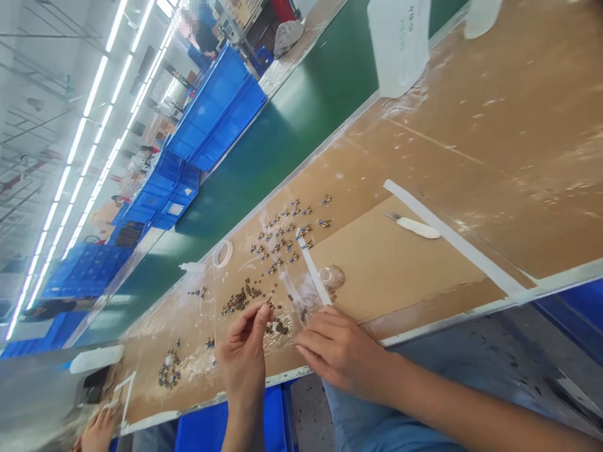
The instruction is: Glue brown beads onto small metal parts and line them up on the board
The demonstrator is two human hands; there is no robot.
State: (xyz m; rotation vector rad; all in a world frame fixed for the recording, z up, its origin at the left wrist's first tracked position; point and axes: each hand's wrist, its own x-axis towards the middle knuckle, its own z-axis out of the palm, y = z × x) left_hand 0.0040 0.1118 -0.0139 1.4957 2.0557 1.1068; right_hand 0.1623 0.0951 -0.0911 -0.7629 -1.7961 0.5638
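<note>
My left hand (pixel 245 348) is raised just above the table, thumb and forefinger pinched on a small dark part (pixel 270 301). To its right, my right hand (pixel 342 351) rests by the table's near edge with fingers curled together; whatever they may hold is hidden. Past my left fingertips lies a pile of small brown round pieces (pixel 242 297), and a smaller brown heap (pixel 281 328) sits between the hands. Farther back, several small blue-and-gold parts (pixel 277 243) are spread in loose rows. Another cluster of small parts (pixel 169 370) lies to the left.
A small clear cup (pixel 335 276) and a white-handled knife (pixel 417 227) lie on cardboard (pixel 372 270). A tape roll (pixel 223 253) and white bottle (pixel 192 267) sit near the green strip (pixel 301 119). Blue crates (pixel 221 107) stand beyond. Another person's hand (pixel 100 430) is lower left.
</note>
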